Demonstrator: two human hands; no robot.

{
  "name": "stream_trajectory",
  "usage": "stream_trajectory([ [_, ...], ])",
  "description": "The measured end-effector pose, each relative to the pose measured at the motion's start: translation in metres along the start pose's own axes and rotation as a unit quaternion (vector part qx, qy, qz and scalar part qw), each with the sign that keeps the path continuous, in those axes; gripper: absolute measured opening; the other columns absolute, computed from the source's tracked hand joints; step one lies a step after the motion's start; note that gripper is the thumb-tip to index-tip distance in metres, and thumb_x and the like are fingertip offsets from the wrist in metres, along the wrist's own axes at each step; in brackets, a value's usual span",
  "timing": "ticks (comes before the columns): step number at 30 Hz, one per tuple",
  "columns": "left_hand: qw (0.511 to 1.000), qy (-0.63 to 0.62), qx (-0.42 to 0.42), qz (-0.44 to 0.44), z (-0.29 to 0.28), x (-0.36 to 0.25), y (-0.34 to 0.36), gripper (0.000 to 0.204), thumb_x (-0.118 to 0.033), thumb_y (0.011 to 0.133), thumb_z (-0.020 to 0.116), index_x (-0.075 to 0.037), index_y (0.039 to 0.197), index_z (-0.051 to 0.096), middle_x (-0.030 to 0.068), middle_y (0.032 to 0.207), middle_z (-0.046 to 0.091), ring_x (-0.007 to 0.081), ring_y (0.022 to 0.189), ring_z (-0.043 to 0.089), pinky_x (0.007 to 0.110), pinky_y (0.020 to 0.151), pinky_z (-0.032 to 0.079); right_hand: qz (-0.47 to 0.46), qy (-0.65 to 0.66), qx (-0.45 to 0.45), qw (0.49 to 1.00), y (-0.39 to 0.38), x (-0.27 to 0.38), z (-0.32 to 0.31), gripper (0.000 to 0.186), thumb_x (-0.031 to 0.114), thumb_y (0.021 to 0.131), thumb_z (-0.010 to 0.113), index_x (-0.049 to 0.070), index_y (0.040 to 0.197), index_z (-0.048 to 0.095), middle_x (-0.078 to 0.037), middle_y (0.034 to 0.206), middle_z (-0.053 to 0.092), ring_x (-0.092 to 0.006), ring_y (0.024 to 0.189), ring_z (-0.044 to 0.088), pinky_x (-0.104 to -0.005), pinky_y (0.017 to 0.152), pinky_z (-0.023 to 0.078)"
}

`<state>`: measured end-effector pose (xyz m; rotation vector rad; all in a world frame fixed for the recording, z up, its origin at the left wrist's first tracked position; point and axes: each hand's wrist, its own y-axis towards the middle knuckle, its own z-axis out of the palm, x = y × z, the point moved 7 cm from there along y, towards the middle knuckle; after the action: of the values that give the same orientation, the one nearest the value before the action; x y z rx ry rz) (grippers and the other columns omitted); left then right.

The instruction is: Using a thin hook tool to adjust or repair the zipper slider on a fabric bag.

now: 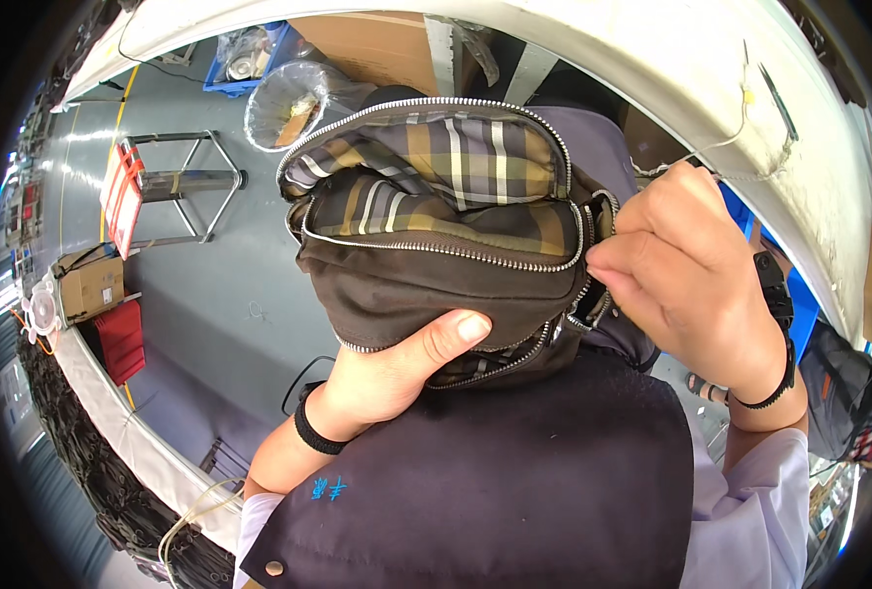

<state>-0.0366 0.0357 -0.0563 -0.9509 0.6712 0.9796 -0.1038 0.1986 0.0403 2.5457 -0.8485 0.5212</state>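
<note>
A dark brown fabric bag (426, 294) rests in front of me, above my lap. Its top compartment gapes, with silver metal zippers round the edges and a plaid lining (500, 167) of olive, grey and white showing inside. My left hand (392, 373) grips the near side of the bag, thumb lying on the fabric and the other fingers hidden beneath. At the bag's right end, my right hand (686, 265) is closed in a pinch beside the zipper teeth. Whatever sits between its fingertips is hidden. A smaller zipped pocket (500, 365) shows on the near side.
A dark apron (515, 471) covers my lap. Beyond the bag stand a lined waste bin (267, 110), a blue crate (259, 69) and a large cardboard sheet (367, 49). A metal-legged stool (195, 187) is at left. White table edges (740, 59) curve along the far right.
</note>
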Motion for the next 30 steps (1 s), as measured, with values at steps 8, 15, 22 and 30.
stream_trajectory([
  [8,0.998,-0.040,0.016,-0.038,-0.003,0.003,0.000,0.034,-0.013,0.087,0.068,0.000,0.117,0.056,0.0074,0.108,0.063,0.0182,0.097,0.059,0.031,0.087,0.050,0.077,0.340,0.055,0.936,-0.023,-0.034,-0.009,0.016,0.013,0.068,0.063,0.004,0.065,0.051,-0.008,0.070,0.050,-0.0213,0.063,0.044,-0.0333,0.058,0.036],
  [15,0.978,-0.196,0.060,-0.042,0.003,0.016,0.004,0.054,-0.004,0.081,0.054,0.000,0.134,0.041,0.0145,0.133,0.050,0.0291,0.126,0.046,0.044,0.107,0.033,0.009,0.065,0.013,0.998,0.001,-0.007,0.027,0.061,0.037,0.064,0.082,0.003,0.109,0.060,-0.012,0.111,0.055,-0.0307,0.100,0.051,-0.0401,0.090,0.039],
  [22,0.958,-0.250,0.110,-0.084,0.001,0.026,-0.004,0.062,0.000,0.074,0.053,0.000,0.135,0.041,0.0133,0.135,0.050,0.0280,0.127,0.044,0.044,0.111,0.028,0.037,0.176,0.023,0.983,0.001,-0.011,0.049,0.061,0.019,0.060,0.083,0.005,0.114,0.058,-0.011,0.110,0.054,-0.0310,0.101,0.049,-0.0394,0.090,0.038],
  [30,0.986,-0.135,0.056,0.078,0.006,-0.002,0.005,0.033,-0.022,0.094,0.059,-0.001,0.118,0.054,0.0053,0.112,0.058,0.0147,0.101,0.054,0.030,0.087,0.046,-0.018,0.090,-0.077,0.993,0.006,0.017,0.028,0.033,0.024,0.066,0.078,0.004,0.091,0.071,-0.004,0.078,0.061,-0.0265,0.084,0.054,-0.0376,0.076,0.044],
])
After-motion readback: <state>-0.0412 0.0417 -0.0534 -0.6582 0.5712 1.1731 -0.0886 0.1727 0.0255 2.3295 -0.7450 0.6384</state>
